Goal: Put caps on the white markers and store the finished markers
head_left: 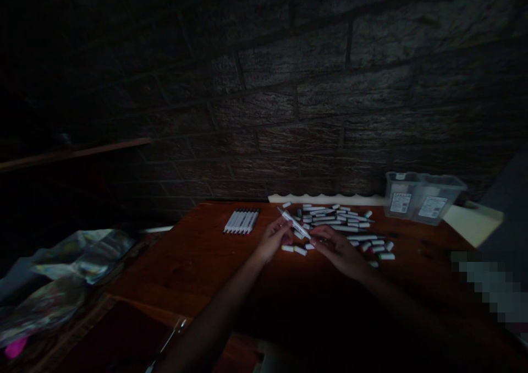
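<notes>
A white marker slants between my two hands above the table. My left hand is closed round its middle, thumb along the barrel. At the lower right end, the fingers of my right hand pinch the marker; whether a cap is on that end is too dark to tell. The upper end looks grey and narrow. Just behind my hands lies a loose pile of markers and caps. Two white caps lie below my left hand. To the left, several markers stand side by side in a neat row.
Two clear plastic containers with labels stand at the table's back right, beside a pale sheet. The wooden table meets a dark brick wall. Crumpled plastic bags lie left of the table. The room is dim.
</notes>
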Demonstrator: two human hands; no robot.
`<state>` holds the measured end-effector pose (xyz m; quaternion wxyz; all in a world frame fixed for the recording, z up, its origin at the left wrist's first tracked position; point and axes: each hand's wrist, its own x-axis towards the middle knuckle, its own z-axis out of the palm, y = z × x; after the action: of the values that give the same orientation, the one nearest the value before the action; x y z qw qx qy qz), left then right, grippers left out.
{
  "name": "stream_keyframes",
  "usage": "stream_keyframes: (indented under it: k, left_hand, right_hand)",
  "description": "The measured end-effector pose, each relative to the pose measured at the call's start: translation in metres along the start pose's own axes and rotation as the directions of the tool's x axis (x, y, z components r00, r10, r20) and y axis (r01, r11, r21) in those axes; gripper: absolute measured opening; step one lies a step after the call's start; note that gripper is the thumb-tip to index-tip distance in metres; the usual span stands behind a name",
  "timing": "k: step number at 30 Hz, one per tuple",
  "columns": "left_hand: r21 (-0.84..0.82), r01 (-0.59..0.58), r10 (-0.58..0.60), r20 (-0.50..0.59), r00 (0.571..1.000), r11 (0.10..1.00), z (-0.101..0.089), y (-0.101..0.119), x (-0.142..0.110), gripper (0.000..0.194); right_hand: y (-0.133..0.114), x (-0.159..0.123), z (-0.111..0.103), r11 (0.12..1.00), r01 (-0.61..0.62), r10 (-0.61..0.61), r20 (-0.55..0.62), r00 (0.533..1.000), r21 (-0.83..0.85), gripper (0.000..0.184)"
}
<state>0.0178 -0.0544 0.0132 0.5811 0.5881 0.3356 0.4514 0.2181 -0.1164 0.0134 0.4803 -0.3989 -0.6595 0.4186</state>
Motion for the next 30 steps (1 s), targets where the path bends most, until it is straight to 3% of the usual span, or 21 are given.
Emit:
stream_keyframes:
  k: [3,5,8,10,12,16,23,30]
  left_hand:
    - [0.218,-0.083,0.123,-0.177,0.976,0.972,-0.015,0.003,0.004,0.035]
    - [0.511,-0.123,0.273,-0.229,0.934,0.851,-0.028,0.007,0.004,0.032]
    - [0.844,0.041,0.337,-0.257,0.906,0.536,-0.046,0.009,0.002,0.032]
    - [0.916,0.183,0.315,-0.303,0.9,0.358,-0.052,0.007,0.002,0.033]
    - [0.931,0.26,0.283,-0.329,0.901,0.255,-0.055,0.003,0.003,0.031]
    - [0.937,0.298,0.213,-0.334,0.918,0.184,-0.052,0.0,0.005,0.031]
    - [0.946,0.29,0.151,-0.311,0.938,0.144,-0.051,0.011,-0.003,0.022]
    - [0.955,0.267,0.17,-0.286,0.943,0.13,-0.055,0.012,-0.002,0.026]
  right_hand:
    - [0.003,0.001,-0.001,1.0,0.021,-0.021,-0.024,0.999,-0.016,0.022]
    - [0.004,0.001,-0.002,1.0,0.001,-0.001,-0.034,0.999,-0.001,0.023]
    - [0.004,0.001,-0.003,0.999,-0.049,0.049,-0.056,0.997,0.002,0.025]
    - [0.003,0.0,-0.002,0.998,-0.066,0.064,-0.063,0.996,-0.017,0.027]
    - [0.001,0.0,-0.002,0.996,-0.081,0.079,-0.057,0.995,-0.038,0.03]
    - [-0.001,0.0,-0.002,0.991,-0.117,0.112,-0.066,0.991,-0.068,0.033]
    - [0.006,0.001,-0.009,0.985,-0.1,0.086,-0.102,0.991,-0.143,0.035]
    - [0.005,0.0,-0.008,0.963,-0.08,0.054,-0.105,0.993,-0.258,0.037]
